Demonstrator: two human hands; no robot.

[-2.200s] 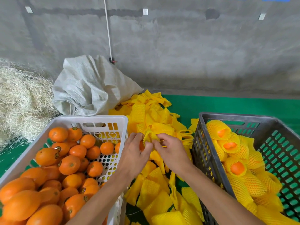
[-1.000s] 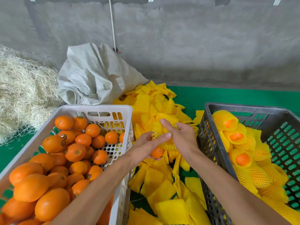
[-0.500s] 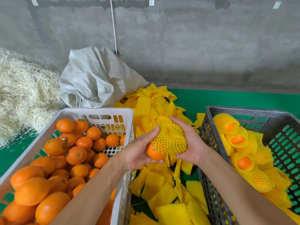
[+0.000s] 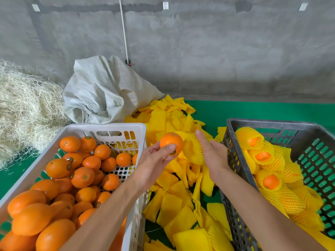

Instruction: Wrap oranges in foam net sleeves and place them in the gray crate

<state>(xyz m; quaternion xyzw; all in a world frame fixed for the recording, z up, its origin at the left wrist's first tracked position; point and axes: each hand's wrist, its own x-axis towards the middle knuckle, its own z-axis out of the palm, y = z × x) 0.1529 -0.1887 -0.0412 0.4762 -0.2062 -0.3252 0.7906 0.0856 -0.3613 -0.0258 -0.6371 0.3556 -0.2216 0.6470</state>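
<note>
My left hand (image 4: pixel 154 160) grips a bare orange (image 4: pixel 171 143) between thumb and fingers, above the gap between the two crates. Just right of it, my right hand (image 4: pixel 213 154) holds an opened yellow foam net sleeve (image 4: pixel 194 151) against its palm, touching the orange's side. The fingers behind the sleeve are hidden. The gray crate (image 4: pixel 272 122) stands at the right and holds several oranges in yellow sleeves (image 4: pixel 270 180). The white crate (image 4: pixel 108 126) at the left is full of bare oranges (image 4: pixel 82 176).
A loose pile of flat yellow sleeves (image 4: pixel 172 198) covers the green mat (image 4: pixel 253 109) between the crates. A crumpled white woven sack (image 4: pixel 105 91) and a heap of straw (image 4: pixel 23 105) lie behind the white crate, against a concrete wall.
Half a second ago the sleeve covered most of the orange between both hands. Now the orange shows bare in my left hand and the sleeve sits beside it in my right.
</note>
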